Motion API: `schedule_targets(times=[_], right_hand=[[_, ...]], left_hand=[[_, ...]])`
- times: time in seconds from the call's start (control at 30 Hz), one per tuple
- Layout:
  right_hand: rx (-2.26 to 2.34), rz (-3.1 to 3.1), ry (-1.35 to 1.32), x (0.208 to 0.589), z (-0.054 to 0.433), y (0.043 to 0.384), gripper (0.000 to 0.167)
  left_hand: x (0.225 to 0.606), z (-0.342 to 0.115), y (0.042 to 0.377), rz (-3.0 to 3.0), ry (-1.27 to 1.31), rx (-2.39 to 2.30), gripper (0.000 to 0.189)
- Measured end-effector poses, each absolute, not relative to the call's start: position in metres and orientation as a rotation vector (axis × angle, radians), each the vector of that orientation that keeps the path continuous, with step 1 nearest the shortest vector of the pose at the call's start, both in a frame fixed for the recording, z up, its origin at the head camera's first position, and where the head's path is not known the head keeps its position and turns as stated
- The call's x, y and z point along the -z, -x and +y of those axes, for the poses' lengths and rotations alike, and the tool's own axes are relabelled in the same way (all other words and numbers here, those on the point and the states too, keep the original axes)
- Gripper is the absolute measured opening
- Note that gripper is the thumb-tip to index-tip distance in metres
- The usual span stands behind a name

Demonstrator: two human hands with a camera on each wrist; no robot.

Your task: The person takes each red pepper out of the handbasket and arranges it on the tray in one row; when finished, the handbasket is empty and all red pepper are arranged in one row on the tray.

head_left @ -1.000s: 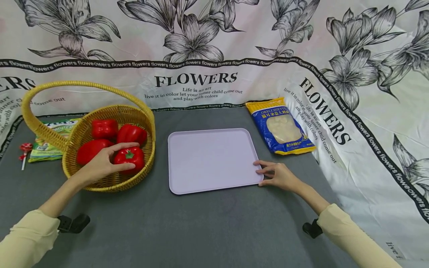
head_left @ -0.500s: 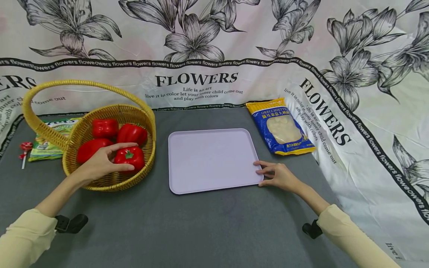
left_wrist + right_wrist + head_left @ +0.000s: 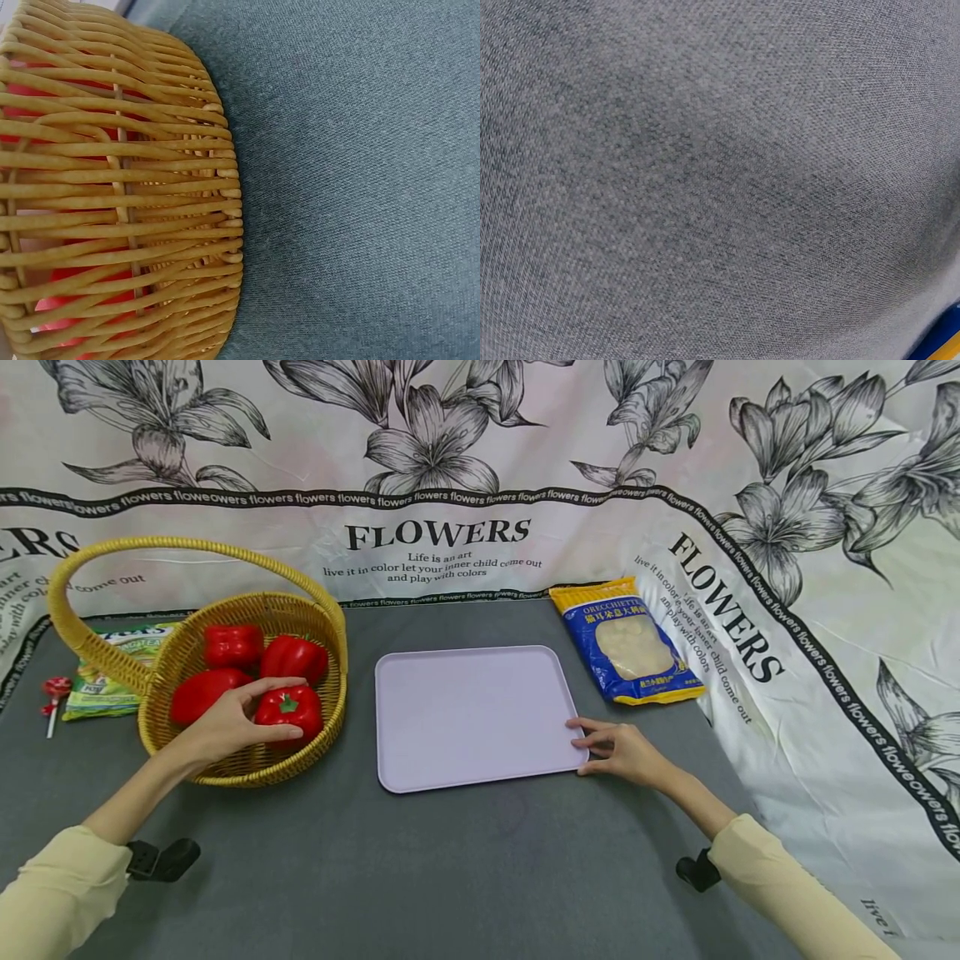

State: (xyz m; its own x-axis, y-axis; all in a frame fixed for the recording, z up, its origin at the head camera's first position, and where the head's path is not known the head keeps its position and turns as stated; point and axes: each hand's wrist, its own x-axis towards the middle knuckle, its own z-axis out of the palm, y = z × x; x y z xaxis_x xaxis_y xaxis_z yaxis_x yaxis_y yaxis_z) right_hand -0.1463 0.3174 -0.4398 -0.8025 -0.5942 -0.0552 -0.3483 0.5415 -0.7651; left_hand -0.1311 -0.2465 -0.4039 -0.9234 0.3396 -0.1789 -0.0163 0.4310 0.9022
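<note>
In the head view, my left hand [image 3: 227, 725] reaches into a yellow wicker basket [image 3: 150, 735] and grips a red bell pepper [image 3: 298, 712] with a green stem, thumb on its near side and fingers on its far side. Several red peppers [image 3: 233, 647] lie in the basket, one partly behind this hand. At the right end of a pale lilac tray [image 3: 472, 718], my right hand [image 3: 630, 754] holds the rim near the front corner. The left wrist view shows the basket's woven wall [image 3: 120, 195] with red showing through the gaps; neither wrist view shows its hand clearly.
A blue and yellow pasta bag [image 3: 633, 643] lies behind the right hand. Beyond the basket is a green and yellow bag [image 3: 105, 693], with a red lollipop [image 3: 56, 689] beside it. Grey cloth [image 3: 450, 877] covers the table; a floral sheet [image 3: 435, 543] hangs behind.
</note>
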Motion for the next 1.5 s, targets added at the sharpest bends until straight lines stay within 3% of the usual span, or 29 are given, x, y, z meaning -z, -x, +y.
schedule_targets(times=[0.4, 0.8, 1.3, 1.5], right_hand=[[1.138, 2.491, 0.763, 0.438, 0.32, 0.144, 0.038], [0.957, 2.609, 0.997, 0.436, 0.317, 0.151, 0.023], [1.003, 2.564, 0.837, 0.433, 0.31, 0.154, 0.021], [1.024, 2.559, 0.823, 0.435, 0.31, 0.154, 0.021]], left_hand=[[0.404, -0.241, 0.127, 2.605, -0.283, -1.343, 0.063], [0.39, -0.256, 0.12, 2.626, -0.184, -1.331, 0.062], [0.379, -0.265, 0.113, 2.527, 0.001, -1.438, 0.063], [0.373, -0.263, 0.115, 2.5, -0.05, -1.455, 0.062]])
